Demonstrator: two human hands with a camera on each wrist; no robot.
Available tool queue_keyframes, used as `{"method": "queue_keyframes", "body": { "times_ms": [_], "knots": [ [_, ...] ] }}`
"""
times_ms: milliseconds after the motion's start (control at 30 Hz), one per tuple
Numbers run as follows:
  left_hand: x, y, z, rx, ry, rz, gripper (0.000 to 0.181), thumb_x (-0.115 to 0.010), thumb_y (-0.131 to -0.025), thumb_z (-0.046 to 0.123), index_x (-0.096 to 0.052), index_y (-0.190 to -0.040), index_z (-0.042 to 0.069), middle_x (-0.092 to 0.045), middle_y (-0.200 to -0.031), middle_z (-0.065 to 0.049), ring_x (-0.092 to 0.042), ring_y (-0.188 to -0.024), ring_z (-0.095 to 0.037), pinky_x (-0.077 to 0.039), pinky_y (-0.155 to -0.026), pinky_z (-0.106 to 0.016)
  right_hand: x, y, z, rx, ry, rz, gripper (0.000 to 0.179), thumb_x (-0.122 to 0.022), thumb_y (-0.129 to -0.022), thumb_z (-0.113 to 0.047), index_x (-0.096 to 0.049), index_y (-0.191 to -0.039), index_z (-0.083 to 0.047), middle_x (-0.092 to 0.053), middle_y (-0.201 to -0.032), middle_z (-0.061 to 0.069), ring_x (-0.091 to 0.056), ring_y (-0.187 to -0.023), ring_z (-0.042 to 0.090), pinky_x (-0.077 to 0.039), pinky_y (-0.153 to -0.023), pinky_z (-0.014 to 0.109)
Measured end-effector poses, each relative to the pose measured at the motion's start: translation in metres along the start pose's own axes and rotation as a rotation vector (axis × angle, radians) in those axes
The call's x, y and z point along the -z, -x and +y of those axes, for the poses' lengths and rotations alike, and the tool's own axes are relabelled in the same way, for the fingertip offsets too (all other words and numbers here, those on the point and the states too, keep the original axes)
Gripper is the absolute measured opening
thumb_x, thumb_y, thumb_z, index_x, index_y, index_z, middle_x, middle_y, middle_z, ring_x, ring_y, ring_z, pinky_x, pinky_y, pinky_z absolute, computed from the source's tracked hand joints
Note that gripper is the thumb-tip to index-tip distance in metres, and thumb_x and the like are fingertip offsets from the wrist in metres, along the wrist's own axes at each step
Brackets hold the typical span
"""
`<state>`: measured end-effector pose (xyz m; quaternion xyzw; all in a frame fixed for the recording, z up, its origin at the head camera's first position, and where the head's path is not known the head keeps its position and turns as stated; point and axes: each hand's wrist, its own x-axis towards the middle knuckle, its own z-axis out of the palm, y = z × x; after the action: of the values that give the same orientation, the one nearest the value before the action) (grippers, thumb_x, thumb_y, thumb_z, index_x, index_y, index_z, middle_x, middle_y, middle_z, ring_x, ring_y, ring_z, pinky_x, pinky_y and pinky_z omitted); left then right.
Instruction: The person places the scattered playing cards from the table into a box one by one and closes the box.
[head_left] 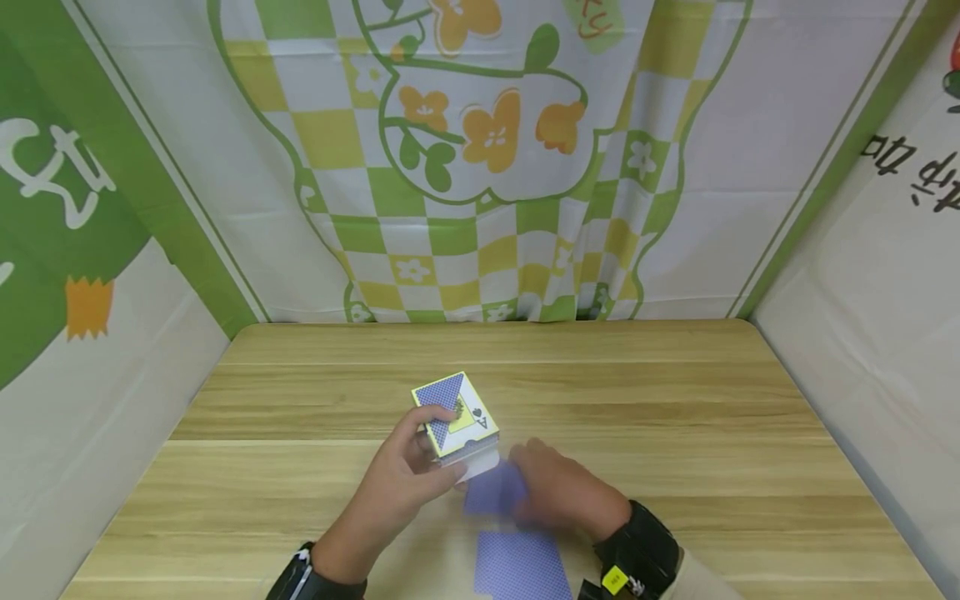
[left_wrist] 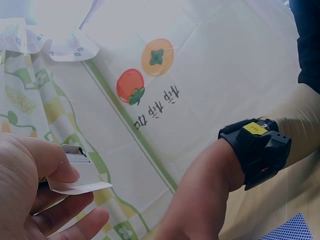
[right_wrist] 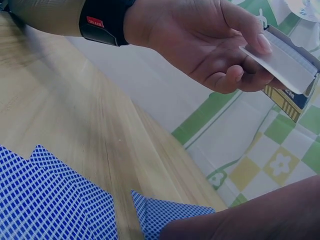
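A playing-card box (head_left: 457, 417), printed with an ace and a blue back pattern, is gripped by my left hand (head_left: 401, 479), thumb on one side and fingers on the other. Its white flap (right_wrist: 280, 65) stands out, and edges of cards show inside in the right wrist view. My right hand (head_left: 558, 487) is blurred, just right of and below the box. It pinches a blue-backed playing card (head_left: 491, 492); its fingertips are partly hidden. Nearer me, more blue-backed cards (head_left: 521, 567) lie overlapping on the table.
The wooden table (head_left: 637, 392) has a patterned cloth (head_left: 495, 242) hanging behind its far edge. Printed cloth walls (head_left: 862, 333) stand at its left and right sides. Both wrists wear black straps with devices (head_left: 641, 546).
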<state>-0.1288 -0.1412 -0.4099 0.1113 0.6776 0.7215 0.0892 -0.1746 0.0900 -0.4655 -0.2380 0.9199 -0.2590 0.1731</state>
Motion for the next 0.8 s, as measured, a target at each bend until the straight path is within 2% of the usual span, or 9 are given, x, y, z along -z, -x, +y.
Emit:
{"method": "queue_keyframes", "body": {
  "times_ms": [133,300,500,633,800],
  "knots": [
    [0.000,0.000,0.000,-0.010,0.003,-0.002,0.058,-0.070,-0.086,-0.005,-0.042,-0.135,0.005,-0.055,-0.128,-0.032,-0.062,-0.109,-0.034,-0.062,-0.080,-0.041,0.002,-0.001,0.001,-0.026,-0.042,0.035,0.042,-0.082,-0.074,-0.017,-0.057,-0.107,-0.014,-0.057,-0.090,-0.002,-0.055,-0.077,0.016,-0.047,-0.062,0.033],
    [0.000,-0.001,-0.001,-0.029,0.004,-0.001,0.057,-0.070,-0.085,-0.006,-0.042,-0.134,0.004,-0.058,-0.124,-0.029,-0.062,-0.108,-0.033,-0.062,-0.079,-0.038,0.008,-0.004,0.004,-0.033,-0.021,0.108,0.021,-0.074,-0.089,-0.016,-0.056,-0.100,-0.015,-0.058,-0.082,-0.004,-0.056,-0.075,0.014,-0.048,-0.064,0.033],
    [0.000,0.000,0.000,-0.042,0.007,-0.007,0.056,-0.069,-0.086,-0.006,-0.042,-0.134,0.003,-0.060,-0.120,-0.026,-0.062,-0.106,-0.033,-0.062,-0.078,-0.037,0.023,-0.002,0.003,0.002,-0.060,0.186,0.015,-0.065,-0.093,-0.007,-0.060,-0.106,-0.011,-0.060,-0.086,-0.003,-0.056,-0.078,0.013,-0.049,-0.068,0.034],
    [0.000,0.000,0.001,-0.038,0.008,-0.002,0.056,-0.069,-0.086,-0.006,-0.042,-0.134,0.004,-0.061,-0.117,-0.024,-0.063,-0.103,-0.032,-0.062,-0.078,-0.040,0.035,0.001,0.000,0.003,-0.136,0.210,0.015,-0.060,-0.095,-0.007,-0.060,-0.110,-0.011,-0.061,-0.090,-0.001,-0.056,-0.078,0.014,-0.049,-0.068,0.033],
    [0.000,0.000,0.002,-0.039,0.017,0.009,0.055,-0.068,-0.086,-0.007,-0.041,-0.133,0.003,-0.059,-0.116,-0.025,-0.064,-0.101,-0.032,-0.062,-0.077,-0.042,0.050,0.010,-0.008,-0.030,-0.303,0.223,0.024,-0.056,-0.098,-0.009,-0.058,-0.122,-0.011,-0.064,-0.097,0.003,-0.059,-0.079,0.017,-0.050,-0.064,0.033]
  ]
}}
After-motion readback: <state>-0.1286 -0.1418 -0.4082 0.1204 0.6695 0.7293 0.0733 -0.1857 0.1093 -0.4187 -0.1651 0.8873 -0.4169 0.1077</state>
